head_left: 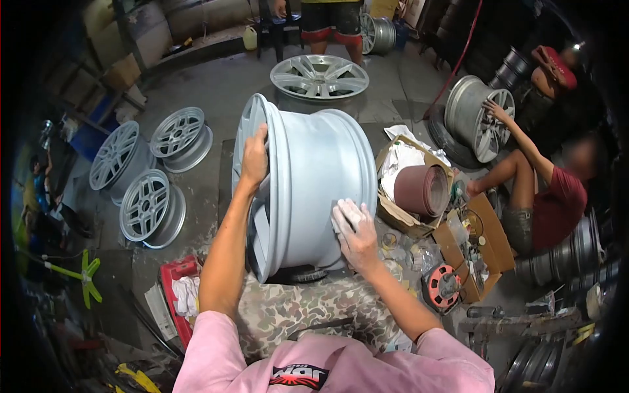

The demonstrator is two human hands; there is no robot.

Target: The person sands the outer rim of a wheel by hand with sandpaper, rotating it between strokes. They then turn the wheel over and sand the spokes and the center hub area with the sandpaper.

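A large pale grey wheel rim (321,170) stands on its edge in front of me, its spoked face turned left. My left hand (255,154) grips the rim's left edge, with the fingers partly hidden behind the lip. Against the lower right of the barrel lies my right hand (354,230), its dusty fingers spread over the surface. Whether anything thin is under that palm cannot be made out. Below the rim is camouflage cloth (295,308) over my lap.
Three rims (145,205) stand at the left; another (319,77) lies ahead, near a standing person. To the right are a box (400,219) with a brown abrasive roll (419,190), an open carton (495,242), and a seated person (557,203) touching a rim (468,118).
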